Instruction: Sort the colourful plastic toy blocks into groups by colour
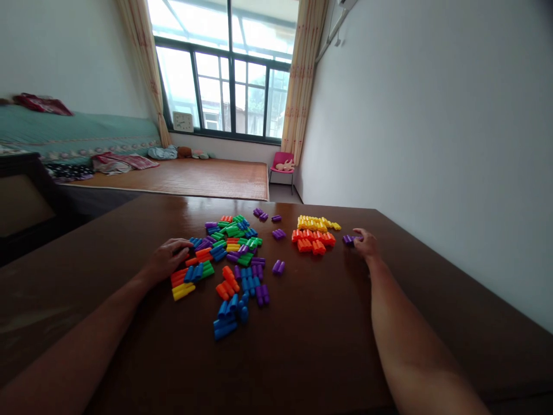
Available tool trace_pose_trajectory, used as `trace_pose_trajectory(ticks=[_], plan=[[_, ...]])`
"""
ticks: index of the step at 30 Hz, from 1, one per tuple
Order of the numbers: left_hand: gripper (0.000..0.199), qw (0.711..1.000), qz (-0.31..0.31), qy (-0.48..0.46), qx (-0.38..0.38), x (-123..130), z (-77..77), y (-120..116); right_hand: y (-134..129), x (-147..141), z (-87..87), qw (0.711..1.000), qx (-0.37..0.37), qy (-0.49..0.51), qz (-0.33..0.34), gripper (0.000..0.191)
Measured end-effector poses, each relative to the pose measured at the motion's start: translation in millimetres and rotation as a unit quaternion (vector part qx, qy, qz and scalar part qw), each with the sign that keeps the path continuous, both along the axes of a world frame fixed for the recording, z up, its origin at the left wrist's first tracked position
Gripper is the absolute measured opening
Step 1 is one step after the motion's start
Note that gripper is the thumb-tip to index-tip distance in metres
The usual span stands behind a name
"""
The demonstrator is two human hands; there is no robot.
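My right hand [366, 243] is at the right side of the table, its thumb and fingers closed on a purple plastic tube block [349, 239]. My left hand [169, 257] rests at the left edge of a mixed pile of tube blocks [233, 242] in green, blue, purple, orange and yellow. Its fingers are loosely bent and apart, close to a blue block [195, 242]; nothing shows in its grasp. Between my hands, yellow blocks [313, 223] lie grouped just behind orange blocks [311, 237].
Loose purple blocks [279, 267] lie between the pile and the orange group. Blue blocks [224, 328] lie nearest me on the dark glossy table [302, 346]. Beyond it are a bed [216, 176] and a pink chair [283, 161]; a white wall [432, 115] runs along the right.
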State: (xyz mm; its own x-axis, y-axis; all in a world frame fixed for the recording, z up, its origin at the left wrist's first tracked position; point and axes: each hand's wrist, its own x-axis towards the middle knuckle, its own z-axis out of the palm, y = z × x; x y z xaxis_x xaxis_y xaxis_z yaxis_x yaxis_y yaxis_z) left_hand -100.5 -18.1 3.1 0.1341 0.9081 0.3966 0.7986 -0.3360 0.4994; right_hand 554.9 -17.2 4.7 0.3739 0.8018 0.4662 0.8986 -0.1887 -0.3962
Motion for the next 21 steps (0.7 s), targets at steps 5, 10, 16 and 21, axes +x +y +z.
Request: trace_pose_trajectory(ticks=[5,10,16,21], plan=[[0.042,1.0,0.013,-0.003,0.01,6,0.9,-4,17,-42,24.9,0.994,0.097,0.05,0.022,0.039],[0.036,0.999,0.046,0.005,0.003,11,-0.9,-7,53,-150,49.7,0.968,0.051,-0.014,0.245,0.033],[0.028,0.998,0.065,-0.004,-0.007,16,1.9,-14,115,-262,48.7,0.923,-0.113,-0.151,0.335,0.043],[0.026,0.996,0.081,-0.007,-0.021,21,6.9,-21,164,-302,33.3,0.934,-0.187,-0.157,0.262,0.051]])
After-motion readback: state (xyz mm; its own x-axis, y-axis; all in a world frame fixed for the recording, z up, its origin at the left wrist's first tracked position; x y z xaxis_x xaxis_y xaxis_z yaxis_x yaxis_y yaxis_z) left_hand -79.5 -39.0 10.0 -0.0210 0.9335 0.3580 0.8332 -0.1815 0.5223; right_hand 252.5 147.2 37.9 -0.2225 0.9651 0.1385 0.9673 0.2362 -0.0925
